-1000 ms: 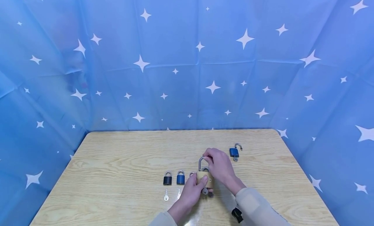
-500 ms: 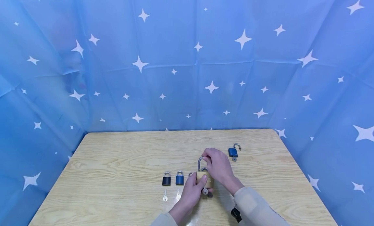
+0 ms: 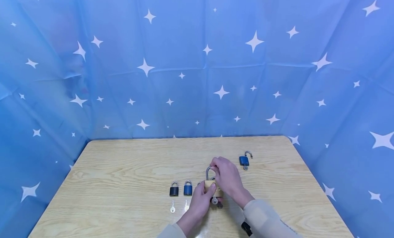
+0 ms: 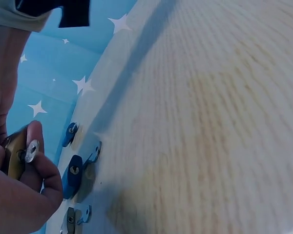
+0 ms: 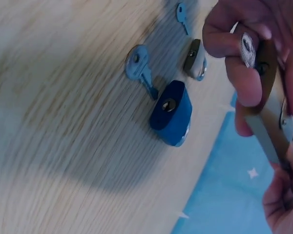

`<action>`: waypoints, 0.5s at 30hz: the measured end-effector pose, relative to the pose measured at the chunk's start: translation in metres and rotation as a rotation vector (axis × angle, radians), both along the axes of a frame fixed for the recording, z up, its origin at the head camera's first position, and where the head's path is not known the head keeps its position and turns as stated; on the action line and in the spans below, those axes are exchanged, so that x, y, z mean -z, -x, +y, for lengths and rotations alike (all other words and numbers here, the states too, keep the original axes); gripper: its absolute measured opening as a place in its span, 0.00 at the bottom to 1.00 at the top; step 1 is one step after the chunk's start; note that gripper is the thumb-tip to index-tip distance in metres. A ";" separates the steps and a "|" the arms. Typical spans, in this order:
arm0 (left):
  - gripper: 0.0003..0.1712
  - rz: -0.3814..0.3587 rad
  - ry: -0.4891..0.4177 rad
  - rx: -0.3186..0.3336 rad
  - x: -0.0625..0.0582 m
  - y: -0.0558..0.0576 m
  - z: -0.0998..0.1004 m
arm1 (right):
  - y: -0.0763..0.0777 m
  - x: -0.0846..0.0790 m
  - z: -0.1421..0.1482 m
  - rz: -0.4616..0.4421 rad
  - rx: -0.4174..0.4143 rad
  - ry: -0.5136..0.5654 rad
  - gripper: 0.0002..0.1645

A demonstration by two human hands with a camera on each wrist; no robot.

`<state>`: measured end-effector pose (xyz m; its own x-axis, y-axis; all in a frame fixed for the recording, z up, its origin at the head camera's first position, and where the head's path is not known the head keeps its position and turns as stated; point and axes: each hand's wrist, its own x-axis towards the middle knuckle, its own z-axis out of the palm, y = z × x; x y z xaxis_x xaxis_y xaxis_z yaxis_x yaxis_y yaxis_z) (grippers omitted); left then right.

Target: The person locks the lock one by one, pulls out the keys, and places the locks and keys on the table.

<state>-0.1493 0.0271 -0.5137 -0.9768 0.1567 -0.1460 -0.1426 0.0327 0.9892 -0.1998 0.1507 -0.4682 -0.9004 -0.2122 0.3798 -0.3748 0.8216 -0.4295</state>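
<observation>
My left hand [image 3: 198, 203] grips the body of a brass padlock [image 3: 208, 183], thumb across its front, above the table's right-middle. A silver key [image 3: 214, 200] sticks out of the padlock's underside; its round head also shows in the left wrist view. The steel shackle [image 3: 207, 173] stands raised from the body, and my right hand [image 3: 229, 176] pinches its top. In the right wrist view the left fingers [image 5: 241, 80] wrap the brass body beside the key. The shackle's right part is hidden behind the right hand.
Left of the hands lie a black padlock [image 3: 174, 191] and a blue padlock [image 3: 188, 190], each with a loose key [image 3: 172, 207] in front. More padlocks sit partly hidden behind the hands. An unlocked blue padlock [image 3: 244, 161] with its key lies back right. A starry curtain [image 3: 184, 111] encloses the table.
The head view drifts slightly left. Both hands keep their hold on the brass padlock and its shackle, with little other visible movement.
</observation>
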 end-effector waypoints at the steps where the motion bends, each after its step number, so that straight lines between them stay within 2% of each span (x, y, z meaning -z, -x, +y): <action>1: 0.29 0.004 0.016 -0.015 -0.001 -0.001 0.000 | -0.001 0.000 -0.001 0.008 0.005 -0.014 0.07; 3: 0.32 0.012 0.024 -0.035 -0.002 -0.002 0.000 | -0.002 0.001 -0.003 0.024 0.014 -0.034 0.08; 9: 0.25 0.021 0.019 -0.055 -0.003 -0.003 0.002 | -0.005 0.004 -0.007 0.039 0.031 -0.057 0.11; 15: 0.39 0.020 0.039 -0.075 -0.003 -0.007 0.001 | -0.007 0.008 -0.006 -0.005 0.026 -0.027 0.11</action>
<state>-0.1425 0.0284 -0.5110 -0.9883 0.0773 -0.1312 -0.1267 0.0610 0.9901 -0.1928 0.1443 -0.4767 -0.9075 -0.1987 0.3702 -0.3512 0.8421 -0.4092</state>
